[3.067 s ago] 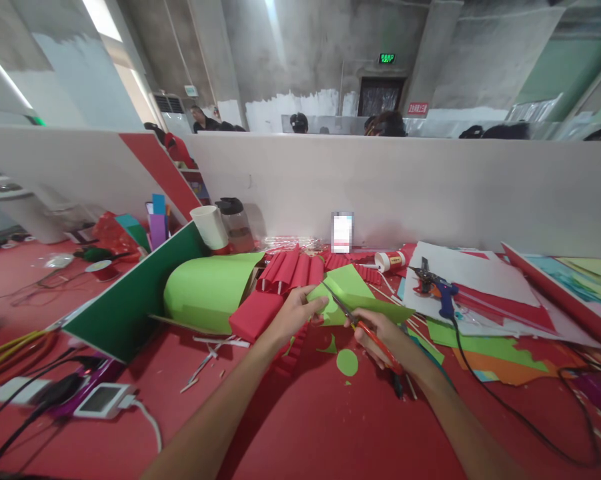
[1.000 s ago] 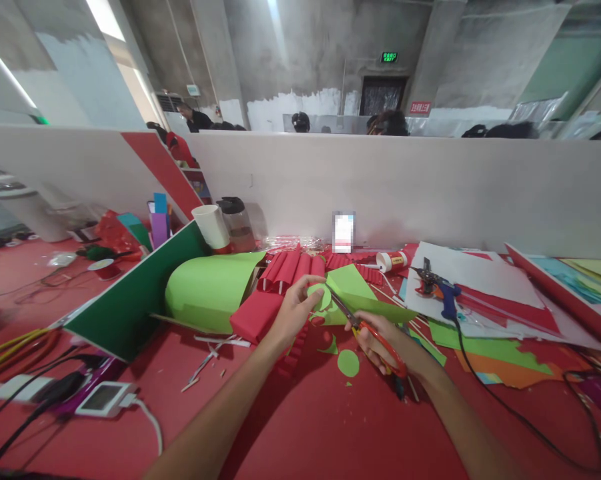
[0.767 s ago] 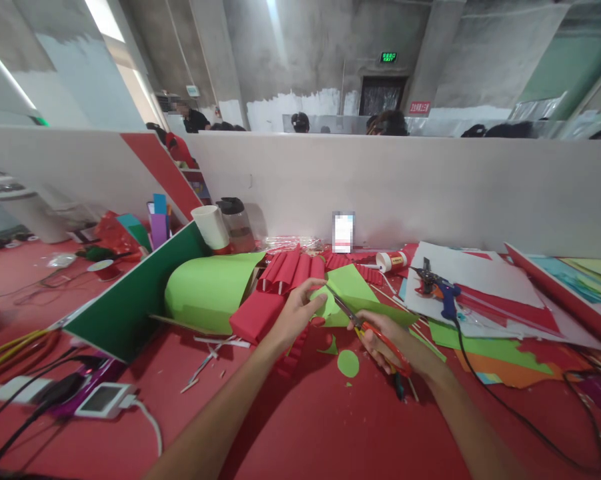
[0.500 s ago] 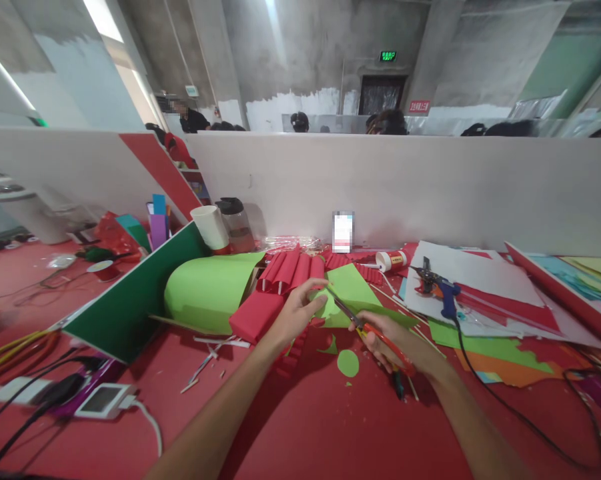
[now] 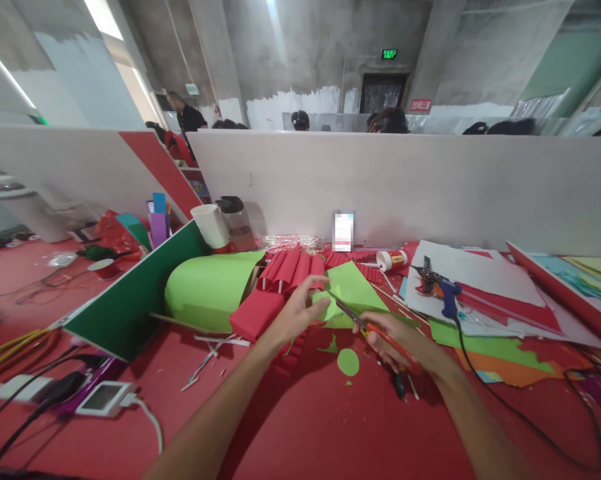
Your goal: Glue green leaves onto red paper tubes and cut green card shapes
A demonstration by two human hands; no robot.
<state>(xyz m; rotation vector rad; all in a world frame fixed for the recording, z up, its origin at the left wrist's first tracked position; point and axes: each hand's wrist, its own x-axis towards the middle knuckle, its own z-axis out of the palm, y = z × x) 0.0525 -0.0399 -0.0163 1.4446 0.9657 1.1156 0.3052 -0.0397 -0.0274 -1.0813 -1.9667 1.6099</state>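
Note:
My left hand (image 5: pixel 297 312) pinches a small piece of green paper (image 5: pixel 323 308) between thumb and fingers. My right hand (image 5: pixel 387 337) is wrapped round the orange handles of a pair of scissors (image 5: pixel 348 313). The blades point up and left, close to the green piece and my left fingertips; whether they touch the paper I cannot tell. Behind the hands lies a larger green sheet (image 5: pixel 353 283). Below them, a cut green disc (image 5: pixel 348 362) rests flat on the red table (image 5: pixel 340 427), with a green scrap (image 5: pixel 330 345) beside it.
Rolled red paper tubes (image 5: pixel 290 270) and a red box (image 5: pixel 257 313) sit left of my hands, beside a curved green sheet (image 5: pixel 205 290). On the right, a blue glue gun (image 5: pixel 449 297) lies on white sheets, its cable trailing forward. A phone (image 5: pixel 343 231) stands against the partition.
Both hands and the scissors have shifted only slightly. The left hand still has the green paper. In the background, a person by the left wall has moved a little.

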